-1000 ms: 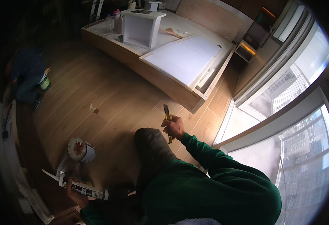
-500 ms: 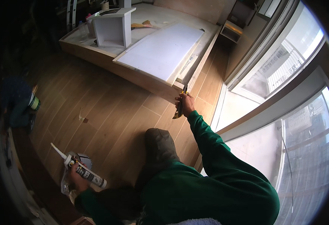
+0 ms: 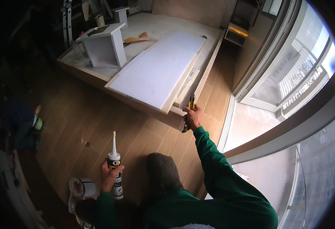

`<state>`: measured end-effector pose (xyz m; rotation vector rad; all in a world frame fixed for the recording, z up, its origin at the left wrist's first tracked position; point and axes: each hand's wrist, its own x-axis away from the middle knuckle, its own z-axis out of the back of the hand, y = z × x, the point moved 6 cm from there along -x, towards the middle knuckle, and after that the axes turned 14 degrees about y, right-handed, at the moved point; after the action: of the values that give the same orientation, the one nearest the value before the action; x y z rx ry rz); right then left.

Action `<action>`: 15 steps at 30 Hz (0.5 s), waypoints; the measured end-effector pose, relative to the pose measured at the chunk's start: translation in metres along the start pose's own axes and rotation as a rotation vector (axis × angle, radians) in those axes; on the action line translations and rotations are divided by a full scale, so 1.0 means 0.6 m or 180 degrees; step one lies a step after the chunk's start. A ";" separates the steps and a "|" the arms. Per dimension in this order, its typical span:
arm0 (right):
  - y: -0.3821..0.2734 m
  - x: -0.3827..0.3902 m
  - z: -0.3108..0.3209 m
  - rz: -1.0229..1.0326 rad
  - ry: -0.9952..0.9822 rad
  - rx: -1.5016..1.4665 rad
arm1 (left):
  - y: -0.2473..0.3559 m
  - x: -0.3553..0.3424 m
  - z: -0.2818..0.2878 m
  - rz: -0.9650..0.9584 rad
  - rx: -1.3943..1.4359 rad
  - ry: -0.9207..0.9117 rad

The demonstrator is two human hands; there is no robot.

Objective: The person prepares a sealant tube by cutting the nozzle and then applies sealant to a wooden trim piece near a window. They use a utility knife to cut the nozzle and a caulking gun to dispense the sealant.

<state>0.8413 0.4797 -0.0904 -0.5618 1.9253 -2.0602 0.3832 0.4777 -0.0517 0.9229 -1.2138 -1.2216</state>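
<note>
My right hand (image 3: 193, 116) grips a yellow-and-black utility knife (image 3: 192, 101), blade end pointing away from me, over the near corner of the wooden bed platform (image 3: 137, 103). A long white panel (image 3: 154, 68) lies on that platform. My left hand (image 3: 109, 173) is wrapped around a white sealant tube (image 3: 117, 184), held upright with its long nozzle pointing up. Below and left of it, metal cans (image 3: 84, 188) stand on the floor.
A person (image 3: 14, 122) is low at the left beside a green-banded bucket (image 3: 38, 123). A white box unit (image 3: 102, 45) and an open ladder (image 3: 67, 19) are at the back left. Glazed doors (image 3: 274, 84) line the right, with a small wall shelf (image 3: 235, 36) behind.
My left hand has brought the sealant tube rightward and up, turning it upright. My right hand has moved up and right with the knife toward the platform's corner.
</note>
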 end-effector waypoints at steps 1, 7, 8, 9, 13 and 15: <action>-0.008 -0.005 -0.020 0.0149 -0.0129 0.0049 | 0.006 -0.007 -0.010 -0.0023 -0.0030 -0.0007; -0.040 -0.008 -0.091 0.2498 0.0148 0.1200 | 0.029 -0.038 -0.022 -0.0287 -0.0146 0.0033; -0.018 -0.014 -0.104 0.1983 -0.0155 0.1002 | 0.016 -0.045 -0.013 -0.0201 -0.0161 0.0082; -0.020 0.006 -0.115 0.1722 -0.0376 0.1059 | -0.003 -0.052 0.000 -0.0118 -0.0078 0.0143; -0.016 0.040 -0.130 0.1699 -0.0792 0.1591 | -0.036 -0.070 0.027 0.0123 0.0006 0.0292; -0.018 0.042 -0.128 0.1882 -0.0871 0.1653 | -0.062 -0.074 0.040 0.0191 0.0145 0.0377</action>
<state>0.7850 0.5379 -0.0803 -0.1166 1.1454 -1.8514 0.3561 0.5177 -0.0913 0.9721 -1.1707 -1.0805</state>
